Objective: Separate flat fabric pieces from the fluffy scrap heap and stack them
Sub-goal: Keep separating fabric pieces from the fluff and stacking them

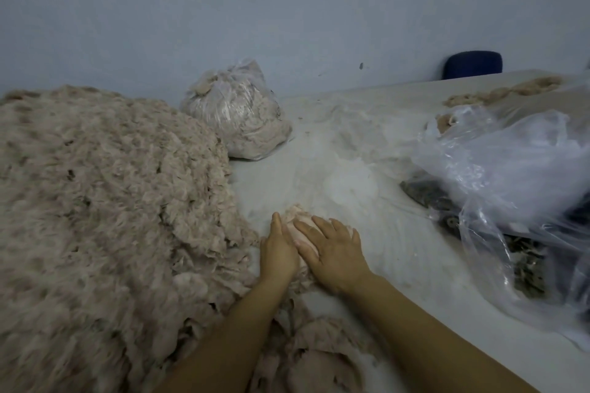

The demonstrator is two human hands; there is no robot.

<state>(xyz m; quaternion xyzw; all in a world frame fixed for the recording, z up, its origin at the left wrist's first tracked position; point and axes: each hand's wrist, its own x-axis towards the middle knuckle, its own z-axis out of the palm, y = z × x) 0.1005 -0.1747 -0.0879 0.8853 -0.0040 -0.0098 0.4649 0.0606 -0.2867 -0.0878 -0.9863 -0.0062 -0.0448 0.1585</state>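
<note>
A: Left side first?
B: Big fluffy heap [95, 201] takes up everything left of the left hand [278, 249]. Its left edge and bottom are cut off by the frame, and it's blurred, so single scraps can't be told apart.

A: Hands?
B: Left hand stands on its edge, fingers straight, pressed against the left side of a small pink stack of fabric [300, 226]. Right hand [333, 252] lies flat on top of it, fingers spread and straight. Neither curls round anything. Most of the stack is hidden under the right palm; only its far end and a strip between the hands show. Can't count the pieces.

A: Nearer than the hands?
B: More pinkish scraps [319, 357] between the forearms, partly covered by them and cut off at the bottom.

A: Beyond the hands?
B: Tied clear bag of fluff [238, 115] far past the left hand, touching the heap's edge. Table [367, 201] past the stack is dusted with lint, washed out.

A: Right?
B: Loose clear plastic bag [510, 175] well right of the right hand, cut off at the frame edge. Dark material [523, 268] under it, hard to identify. Thin line of fluff [510, 91] at the far right, and a dark blue rounded object [472, 64] behind the table edge, lower part hidden.
</note>
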